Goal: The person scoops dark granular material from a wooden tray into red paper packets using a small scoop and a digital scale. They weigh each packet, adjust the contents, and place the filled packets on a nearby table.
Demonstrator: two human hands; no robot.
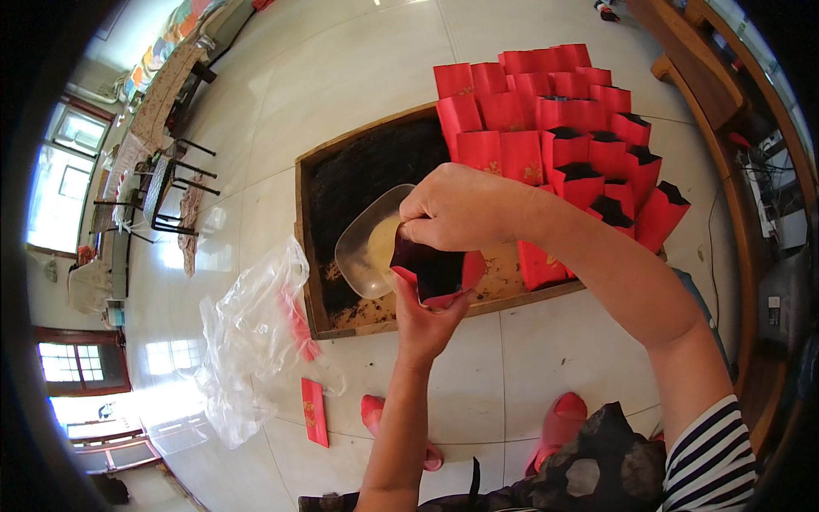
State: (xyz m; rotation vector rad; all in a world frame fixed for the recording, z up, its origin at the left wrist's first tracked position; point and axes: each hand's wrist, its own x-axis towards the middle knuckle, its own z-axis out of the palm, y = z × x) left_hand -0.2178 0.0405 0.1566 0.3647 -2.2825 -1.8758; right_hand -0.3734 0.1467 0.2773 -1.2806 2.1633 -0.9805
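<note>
My left hand point(425, 320) grips the lower side of an open red paper packet point(473, 272), dark inside. Over its upper edge is my right hand point(441, 211), fingers bent together at the packet's rim; whether it pinches the paper or something inside is hidden. Just left of the packet, a clear plastic container point(358, 256) with a pale yellowish patch rests tilted in a shallow wooden tray point(409, 323). Dark, soil-like material point(371, 160) covers much of the tray's left part. Many red packets point(473, 150) stand upright in rows at the right, several showing dark fill.
A crumpled clear plastic bag point(243, 339) lies on the tiled floor left of the tray. Near it lies a flat red packet point(315, 413). Wooden furniture point(704, 121) runs along the right, with a cable beside it. A metal-legged chair point(163, 192) stands at the far left.
</note>
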